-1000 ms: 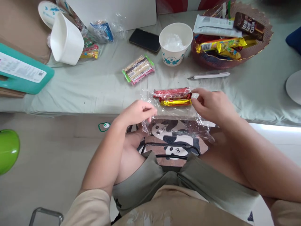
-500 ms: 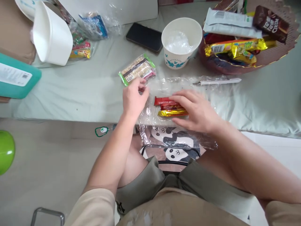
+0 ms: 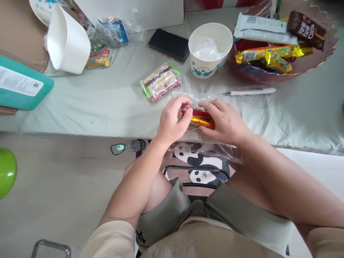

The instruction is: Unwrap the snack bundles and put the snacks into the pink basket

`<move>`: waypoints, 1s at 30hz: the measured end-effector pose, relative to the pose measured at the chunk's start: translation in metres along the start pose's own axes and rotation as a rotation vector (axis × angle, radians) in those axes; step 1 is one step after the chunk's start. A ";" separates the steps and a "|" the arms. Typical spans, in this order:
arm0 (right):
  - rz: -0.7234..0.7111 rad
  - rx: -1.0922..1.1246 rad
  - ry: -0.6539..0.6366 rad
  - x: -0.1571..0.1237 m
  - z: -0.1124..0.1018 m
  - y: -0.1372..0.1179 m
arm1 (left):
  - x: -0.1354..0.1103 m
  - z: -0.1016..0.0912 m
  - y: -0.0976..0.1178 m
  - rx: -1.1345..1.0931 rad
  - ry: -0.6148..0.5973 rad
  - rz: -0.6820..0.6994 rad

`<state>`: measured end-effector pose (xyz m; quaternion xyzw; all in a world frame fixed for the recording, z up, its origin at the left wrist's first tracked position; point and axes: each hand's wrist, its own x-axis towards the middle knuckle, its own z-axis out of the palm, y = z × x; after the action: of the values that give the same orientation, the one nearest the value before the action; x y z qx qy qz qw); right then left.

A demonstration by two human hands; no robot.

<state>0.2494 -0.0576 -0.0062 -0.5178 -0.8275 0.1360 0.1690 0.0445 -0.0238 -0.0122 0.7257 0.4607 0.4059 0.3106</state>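
Note:
In front of me, red and yellow wrapped snack bars lie side by side on clear plastic film at the table's near edge. The film's loose part hangs over that edge. My left hand is closed at the left end of the bars, pinching the film there; its fingertips are partly hidden. Curved over the right end of the bars, my right hand grips them between thumb and fingers. Green-edged packs of grain bars lie just beyond my left hand.
Behind the film lies a white pen-like cutter. Farther back are a paper tub with crumpled plastic inside, a black phone and a gold-rimmed bowl of snacks. A white tub and a teal package stand left.
My left hand has moved right, bringing the film's left side in toward the bars. My right hand stays over their right end. The view has shifted slightly.

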 end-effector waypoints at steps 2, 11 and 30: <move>0.050 -0.003 -0.025 0.001 -0.002 -0.003 | 0.004 0.006 -0.010 -0.094 -0.029 -0.127; 0.277 0.057 -0.138 0.006 -0.024 -0.007 | 0.001 -0.006 -0.012 0.084 -0.314 -0.167; 0.215 -0.106 -0.173 0.002 -0.018 -0.003 | -0.005 -0.021 -0.009 0.333 -0.657 -0.109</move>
<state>0.2540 -0.0565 0.0111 -0.5978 -0.7849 0.1537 0.0539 0.0209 -0.0239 -0.0108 0.8322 0.4341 0.0535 0.3409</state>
